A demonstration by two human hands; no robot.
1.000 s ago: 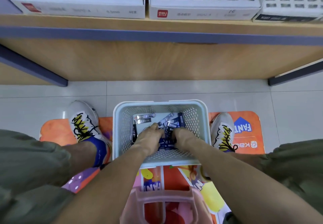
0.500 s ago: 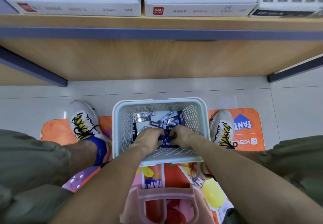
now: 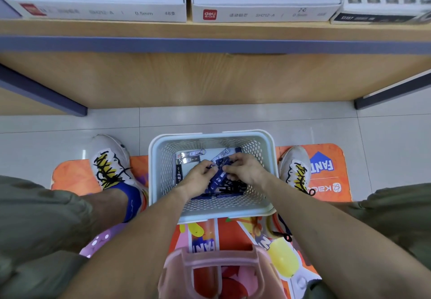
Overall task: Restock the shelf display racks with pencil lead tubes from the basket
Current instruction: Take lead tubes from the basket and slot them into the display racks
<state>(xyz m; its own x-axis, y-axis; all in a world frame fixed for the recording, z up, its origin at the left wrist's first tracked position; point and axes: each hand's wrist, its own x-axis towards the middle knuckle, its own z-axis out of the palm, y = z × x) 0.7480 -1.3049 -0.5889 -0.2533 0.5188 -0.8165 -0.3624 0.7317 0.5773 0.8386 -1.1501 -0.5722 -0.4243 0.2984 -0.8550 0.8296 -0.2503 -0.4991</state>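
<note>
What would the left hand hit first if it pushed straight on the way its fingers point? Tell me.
Most likely the dark blue lead tubes it grips together with the right hand; beyond them the basket's far wall. Depth is uncertain.

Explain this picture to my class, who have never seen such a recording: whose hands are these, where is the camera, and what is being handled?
There is no machine here. A person wears a camera on the head, so you look down along their own arms. The single view shows both hands inside a pale perforated basket that stands on the floor between their shoes. The left hand and right hand together grip a bundle of dark blue pencil lead tubes; more tubes lie loose on the basket bottom. Under the basket is a bright orange mat. Above, on a wooden shelf, stand white display racks with slots, some filled and some empty. A pink object at the bottom edge is too blurred to name.
</note>
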